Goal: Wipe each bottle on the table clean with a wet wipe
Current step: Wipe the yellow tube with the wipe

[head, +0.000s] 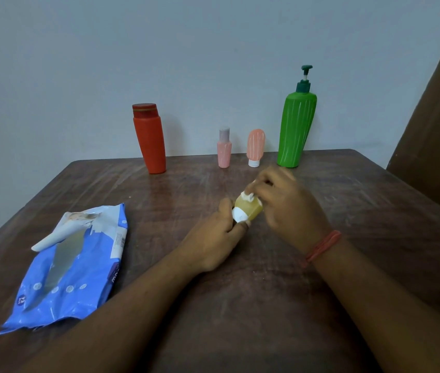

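While left hand (215, 239) is gripping the yellow bottle (248, 208) base, right hand (286, 203) fingers are pinching a mostly hidden wipe (248, 196) against its top, blurred.

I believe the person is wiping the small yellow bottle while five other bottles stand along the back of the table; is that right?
Not quite: the head view shows four bottles at the back, not five: the red bottle, two pink bottles and the green pump bottle. The yellow bottle is indeed being wiped.
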A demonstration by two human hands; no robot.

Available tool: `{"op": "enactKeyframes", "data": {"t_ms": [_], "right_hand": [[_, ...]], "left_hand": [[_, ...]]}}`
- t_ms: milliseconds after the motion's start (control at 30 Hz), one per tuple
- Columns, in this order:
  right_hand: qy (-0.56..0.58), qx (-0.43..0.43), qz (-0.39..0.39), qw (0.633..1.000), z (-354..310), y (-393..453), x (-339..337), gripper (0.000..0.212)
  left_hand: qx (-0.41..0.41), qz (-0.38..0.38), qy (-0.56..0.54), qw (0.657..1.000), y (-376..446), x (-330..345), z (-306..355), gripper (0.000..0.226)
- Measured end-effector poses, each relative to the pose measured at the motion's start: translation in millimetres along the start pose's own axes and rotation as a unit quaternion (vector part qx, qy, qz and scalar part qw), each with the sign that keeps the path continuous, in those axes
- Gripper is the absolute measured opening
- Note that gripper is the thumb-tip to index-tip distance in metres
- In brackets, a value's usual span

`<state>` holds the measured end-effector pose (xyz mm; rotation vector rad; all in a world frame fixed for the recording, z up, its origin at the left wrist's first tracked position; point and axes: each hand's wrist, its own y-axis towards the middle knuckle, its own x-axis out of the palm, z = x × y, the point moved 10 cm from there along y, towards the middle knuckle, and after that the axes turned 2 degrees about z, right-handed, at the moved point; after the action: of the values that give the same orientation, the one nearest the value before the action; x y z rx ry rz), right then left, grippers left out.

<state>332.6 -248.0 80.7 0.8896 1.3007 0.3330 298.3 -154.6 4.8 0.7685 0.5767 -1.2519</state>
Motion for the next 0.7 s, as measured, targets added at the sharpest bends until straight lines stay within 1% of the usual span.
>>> {"op": "enactKeyframes", "data": {"t_ms": [67,100,167,200,300,400,433,500,533,633,667,700], "right_hand": [[-0.007,-0.045,-0.015,0.999,-11.2,-2.0,2.8,0.034],[-0.018,-0.038,-0.014,0.999,-9.7,-1.0,2.5,0.035],[-0.033,0.009,0.006,0.999,-1.6,2.0,-2.1,0.035],[-0.032,0.012,0.008,0.999,-3.1,1.6,-1.9,0.034],[-0.028,-0.039,-0.014,0.999,-16.2,-1.3,2.9,0.035],[-0.033,0.016,0.017,0.999,0.1,0.7,-5.9,0.034],[-0.023,0.006,0.011,1.0,-2.5,-0.2,-3.6,0.033],[-0.013,-0.046,-0.024,0.999,-16.0,-4.3,5.4,0.033],[-0.022,-0.051,-0.027,0.998,-15.4,-5.2,5.4,0.033],[-0.034,0.036,0.031,0.998,11.2,-3.0,-7.8,0.034],[-0.028,0.026,0.026,0.999,7.3,-3.0,-5.6,0.035],[-0.022,-0.011,0.005,1.0,-4.3,-3.4,0.4,0.035]], "left_hand": [[0.003,0.003,-0.006,1.0,-0.4,-0.7,1.0,0.019],[0.003,0.001,-0.008,1.0,-0.6,-0.6,1.1,0.019],[-0.001,-0.001,-0.009,1.0,-0.8,-0.4,0.0,0.02],[-0.003,0.001,-0.01,1.0,-0.9,-0.8,-0.3,0.021],[-0.002,0.006,-0.02,1.0,-1.4,-1.8,0.5,0.02],[-0.007,0.003,-0.017,1.0,-1.2,-0.9,-0.6,0.019],[-0.007,0.004,-0.02,1.0,-0.9,-1.0,-0.9,0.019],[-0.007,0.005,-0.028,1.0,-1.1,-1.9,-0.4,0.019],[-0.007,0.005,-0.027,1.0,-1.2,-1.7,-0.1,0.02],[-0.001,0.003,-0.006,1.0,-1.4,-0.5,-1.0,0.02],[0.001,0.003,-0.005,1.0,-1.3,-0.6,-1.2,0.019],[0.005,0.004,-0.007,1.0,-1.2,-0.9,-0.6,0.02]]}}
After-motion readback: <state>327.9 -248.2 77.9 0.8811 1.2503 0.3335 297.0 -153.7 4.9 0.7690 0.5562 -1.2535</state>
